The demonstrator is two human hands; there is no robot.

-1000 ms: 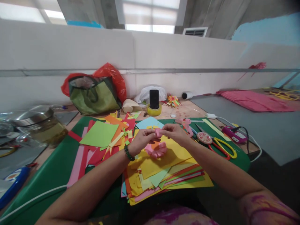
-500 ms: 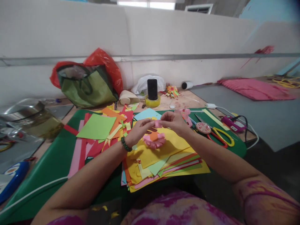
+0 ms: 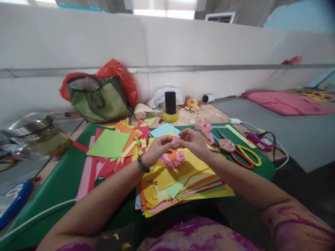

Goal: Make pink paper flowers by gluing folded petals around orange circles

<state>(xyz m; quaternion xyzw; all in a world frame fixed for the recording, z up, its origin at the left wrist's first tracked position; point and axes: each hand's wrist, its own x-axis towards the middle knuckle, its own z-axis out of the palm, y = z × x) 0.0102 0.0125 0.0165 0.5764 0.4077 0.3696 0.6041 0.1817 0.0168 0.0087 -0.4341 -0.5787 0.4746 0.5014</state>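
My left hand [image 3: 157, 149] and my right hand [image 3: 192, 142] meet over the stacked sheets, both closed in a pinch. Between their fingertips is a small curled piece of pink paper [image 3: 175, 140], partly covered by the fingers. Just below it, a pink paper flower [image 3: 173, 162] with an orange centre lies on the yellow paper [image 3: 193, 160]. The flower's far edge is partly hidden by my hands. A green bead bracelet circles my left wrist.
Right of my hands lie a pink glue gun [image 3: 206, 132] and scissors [image 3: 244, 156] with red and yellow handles. Paper scraps and a green sheet [image 3: 108, 142] spread to the left. A phone [image 3: 170, 103] stands on a yellow tape roll [image 3: 170, 115]. A glass jar [image 3: 42, 134] is far left.
The pink piece, flatter half a second ago, now looks more curled between my fingertips. My hands stay close together over the flower. The view has tilted slightly up.
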